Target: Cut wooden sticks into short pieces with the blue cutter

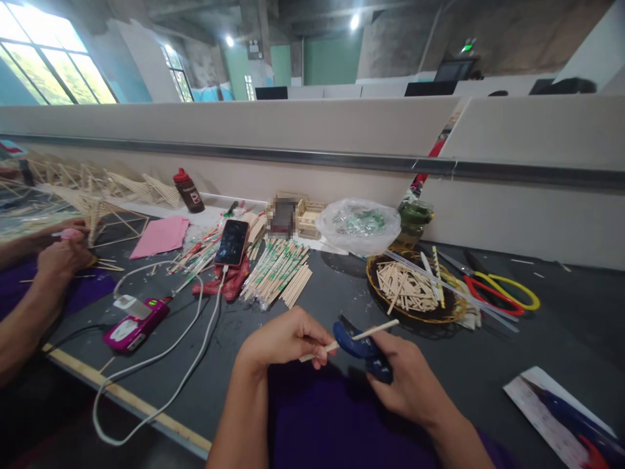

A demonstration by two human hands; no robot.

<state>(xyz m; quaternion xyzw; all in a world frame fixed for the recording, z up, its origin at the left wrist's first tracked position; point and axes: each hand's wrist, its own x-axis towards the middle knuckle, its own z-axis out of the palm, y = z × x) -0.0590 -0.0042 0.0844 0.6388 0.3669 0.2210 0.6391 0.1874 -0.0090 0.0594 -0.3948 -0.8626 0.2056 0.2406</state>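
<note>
My left hand (297, 339) pinches a thin wooden chopstick (374, 329) near its left end, just above the table's front edge. The stick runs slantwise up to the right, across a blue-handled hand tool (359, 344). Around that tool my right hand (407, 374) is closed; its fingers are partly hidden, and the tool's exact kind is hard to make out. Past my hands lies a bundle of paper-wrapped chopsticks (276, 270), with several bare sticks (297, 285) beside it. A round wicker basket (374, 296) holds many short cut sticks (405, 286).
Red-and-yellow-handled scissors (508, 293) lie right of the basket. A plastic bag (359, 225) and jar (415, 221) stand behind. Leftward are a phone (232, 242), white cable (202, 352) and magenta power strip (137, 326). Another person's hands (63, 257) work near stick frames (97, 208).
</note>
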